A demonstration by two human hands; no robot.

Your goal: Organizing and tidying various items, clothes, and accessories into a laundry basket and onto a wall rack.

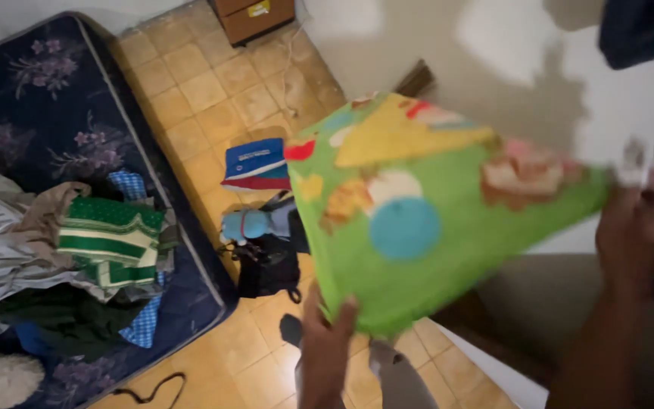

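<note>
We see a mattress [54, 113] at frame left, a clothes heap [77, 257] on it, a bag [266, 265] on the floor [206, 98] beside it (lower centre), and a cabinet [255, 17] at top centre.

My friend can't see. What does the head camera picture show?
Two hands, left hand and right hand, hold up a bright green cartoon-print pillow above a tan tiled floor. At left, a dark floral mattress carries a pile of clothes.

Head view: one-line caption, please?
Both hands, left and right, hold up a green cartoon-print pillow beside a clothes-strewn mattress.
</note>
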